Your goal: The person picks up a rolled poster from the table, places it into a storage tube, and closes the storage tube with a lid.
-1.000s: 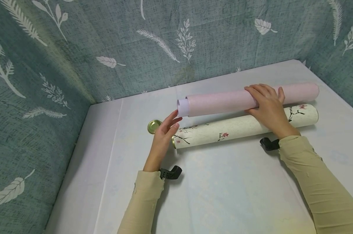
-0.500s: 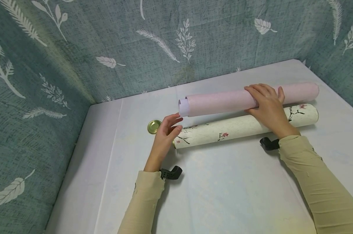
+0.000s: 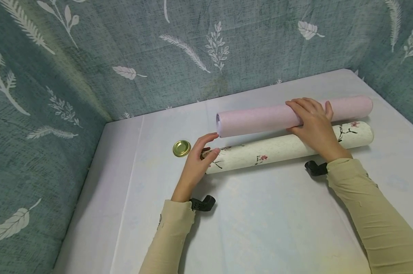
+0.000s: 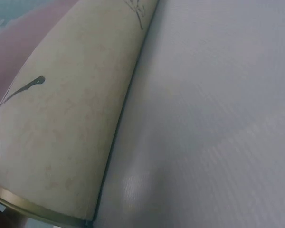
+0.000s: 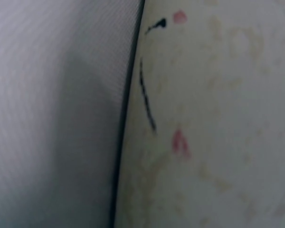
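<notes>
1. Gold metal cap (image 3: 181, 148) lies flat on the white desk (image 3: 261, 228), rim up, just left of the left hand and apart from it.
2. Left hand (image 3: 199, 160) sits at the left end of the cream floral tube (image 3: 288, 146). Fingers (image 3: 206, 137) are loosely curved and spread round the tube's open end; thumb tip meets the tube's top edge. Whether they actually clamp it, cannot tell.
3. Left wrist view: cream floral tube (image 4: 66, 123) fills the left half, gold rim at its near end, lying on the desk (image 4: 213, 118).
4. Pink paper roll (image 3: 261, 118) lies behind the cream tube, parallel, the two just beside each other. A pale inner layer shows at its left end.
5. Right hand (image 3: 312, 121) rests across both, palm over the cream tube, fingers laid flat over the top of the pink roll, thumb on its far right side.
6. Right wrist view: blurred cream tube surface (image 5: 213, 118) with pink and black marks, desk (image 5: 52, 109) at left.
7. Teal leaf-print cloth (image 3: 124, 57) stands behind and at both sides.
</notes>
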A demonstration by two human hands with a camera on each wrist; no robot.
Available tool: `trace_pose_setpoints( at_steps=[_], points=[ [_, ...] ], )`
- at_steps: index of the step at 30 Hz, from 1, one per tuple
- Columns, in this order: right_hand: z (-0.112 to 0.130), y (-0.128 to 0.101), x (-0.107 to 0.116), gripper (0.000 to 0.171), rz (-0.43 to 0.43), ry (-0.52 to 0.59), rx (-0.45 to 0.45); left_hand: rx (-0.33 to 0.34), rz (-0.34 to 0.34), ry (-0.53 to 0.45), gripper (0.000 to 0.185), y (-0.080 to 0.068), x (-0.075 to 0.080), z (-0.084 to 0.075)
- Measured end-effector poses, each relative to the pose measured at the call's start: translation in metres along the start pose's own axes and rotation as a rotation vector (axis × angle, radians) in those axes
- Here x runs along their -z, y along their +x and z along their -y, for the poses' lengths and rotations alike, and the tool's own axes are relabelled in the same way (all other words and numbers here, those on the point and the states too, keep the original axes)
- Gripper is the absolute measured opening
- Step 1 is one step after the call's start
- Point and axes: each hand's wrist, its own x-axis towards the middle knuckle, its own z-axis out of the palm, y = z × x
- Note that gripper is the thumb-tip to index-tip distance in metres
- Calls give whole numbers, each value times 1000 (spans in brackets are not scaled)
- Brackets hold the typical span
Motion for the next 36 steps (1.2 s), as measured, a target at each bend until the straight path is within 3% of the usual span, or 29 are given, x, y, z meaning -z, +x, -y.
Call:
trace_pose_setpoints(
  at_steps=[7,16,27,36],
  points=[
    [0,0,0,72,-16,-3,24,-14,-1,125,40,6,-3,25],
    [1,0,0,72,-17,-5,27,-74,-34,354,41,7,-8,26],
    [0,-1,0,71,-16,-3,21,-69,-53,401,40,6,-7,26],
    [0,-1,0,71,-18,2,23,3,-139,401,30,5,11,26]
  ],
)
